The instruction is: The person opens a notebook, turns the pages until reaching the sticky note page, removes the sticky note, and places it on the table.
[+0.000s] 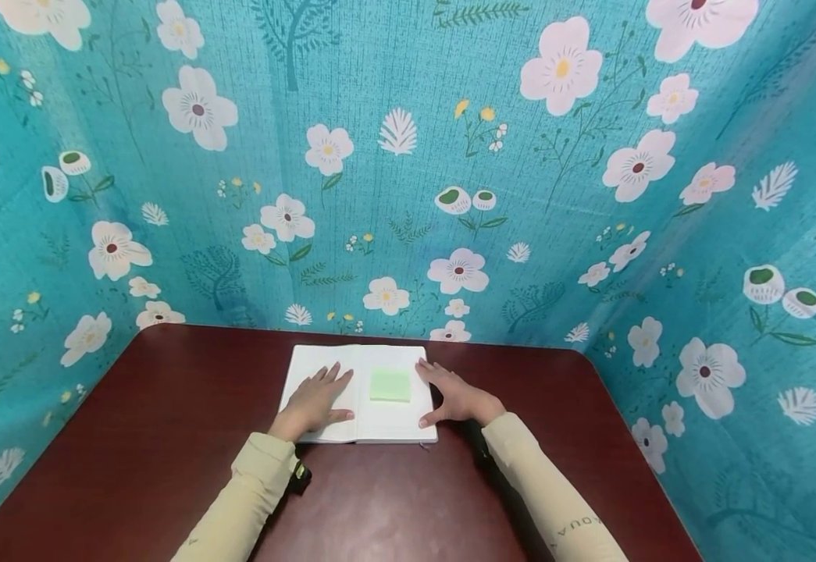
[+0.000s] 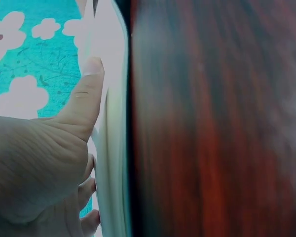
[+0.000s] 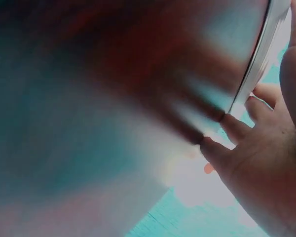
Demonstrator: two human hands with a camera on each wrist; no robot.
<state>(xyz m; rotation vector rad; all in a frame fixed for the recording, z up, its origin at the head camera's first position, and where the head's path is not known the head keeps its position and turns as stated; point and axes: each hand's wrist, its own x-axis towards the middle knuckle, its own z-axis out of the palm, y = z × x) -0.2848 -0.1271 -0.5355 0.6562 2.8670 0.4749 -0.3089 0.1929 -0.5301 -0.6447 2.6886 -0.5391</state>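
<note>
Head view: an open notebook (image 1: 358, 394) lies at lower centre on a dark red table (image 1: 169, 437), a green sticky note (image 1: 390, 385) on its right page. The left hand (image 1: 316, 402) rests flat, fingers straight, on the left page; the right hand (image 1: 453, 396) lies released along the right edge. Even pressure on both pages would likely keep the book flat. Teal floral fabric (image 1: 408, 156) screens the table.
</note>
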